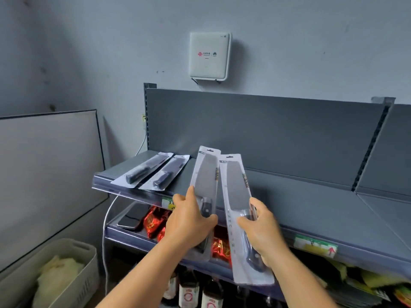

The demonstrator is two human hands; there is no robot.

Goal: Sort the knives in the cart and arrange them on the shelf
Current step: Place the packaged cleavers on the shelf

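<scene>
Evidently each hand, left hand and right hand, grips a packaged knife.

Grey top shelf: two packaged narrow knives lying side by side at its left end, handles toward the front edge. Left hand grips one packaged cleaver by the handle end, right hand another packaged cleaver, both raised over the shelf's front edge. Lower shelf: red foil packets, a dark phone; white wall box above.
</scene>
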